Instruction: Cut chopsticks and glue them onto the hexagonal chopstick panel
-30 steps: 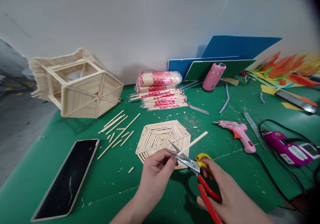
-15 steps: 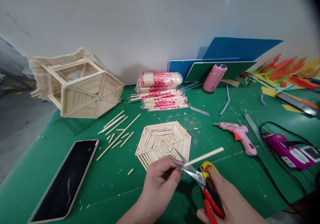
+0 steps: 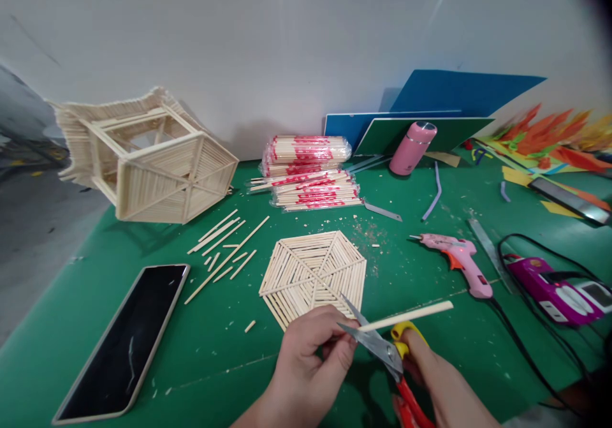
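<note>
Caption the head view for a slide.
Left hand holding a pale wooden stick between blades of red-and-yellow-handled metal scissors in the right hand, near a hexagonal pale wooden panel.

Pale wall (image 3: 215,32), green table (image 3: 205,339), grey floor (image 3: 29,249)

The stick (image 3: 411,315) extends rightward from the left hand (image 3: 308,364), across the scissors (image 3: 385,353) in the right hand (image 3: 440,377). Beyond the left hand, the panel (image 3: 315,272) lies on the table (image 3: 215,383), with packs (image 3: 315,189) behind it. Left of that hand lies the phone (image 3: 124,345); loose sticks (image 3: 227,260) and the frame (image 3: 194,176) lie farther back. Beyond the right hand: the glue gun (image 3: 459,259).
</note>
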A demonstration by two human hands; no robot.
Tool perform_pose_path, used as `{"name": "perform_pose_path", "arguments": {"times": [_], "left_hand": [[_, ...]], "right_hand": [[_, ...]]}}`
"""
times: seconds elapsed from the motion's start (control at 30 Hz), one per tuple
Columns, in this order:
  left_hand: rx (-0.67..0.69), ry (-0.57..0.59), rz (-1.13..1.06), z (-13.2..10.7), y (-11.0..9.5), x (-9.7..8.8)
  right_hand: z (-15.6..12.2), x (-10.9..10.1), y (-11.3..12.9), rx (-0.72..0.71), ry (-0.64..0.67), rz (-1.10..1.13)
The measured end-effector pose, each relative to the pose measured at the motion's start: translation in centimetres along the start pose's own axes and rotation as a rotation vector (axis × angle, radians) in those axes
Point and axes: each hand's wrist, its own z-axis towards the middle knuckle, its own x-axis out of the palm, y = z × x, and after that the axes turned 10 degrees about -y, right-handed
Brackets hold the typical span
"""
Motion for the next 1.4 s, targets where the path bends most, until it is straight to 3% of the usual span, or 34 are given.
{"name": "perform_pose_path", "arguments": {"times": [0.27,0.43,0.6,0.8,1.07,1.4], "left_hand": [[-0.019,0.016,0.014,-0.2,0.1,0.0],[-0.055,0.018,-0.108,-0.6,0.4,0.3],[-0.057,0.012,-0.093,-0.8,0.3,0.5],[-0.006,-0.005,0.081,-0.5,-0.2,0.4],[0.191,-0.064,0.256,-0.4,-0.4,0.3],[-0.002,0.077,0.039,-0.3,-0.4,0.1]], "right_hand": [[0.1,0.7,-0.5,-0.044,-0.034,0.035],[0.3,0.2,-0.1,-0.087,0.019,0.011],[0.2,0.0,-0.3,-0.067,-0.035,-0.005],[0.2,0.5,-0.2,-0.032,-0.018,0.026],[0.3,0.6,0.6,-0.011,0.032,-0.006],[0.1,-1.0,1.7,-0.104,-0.027,-0.083]]}}
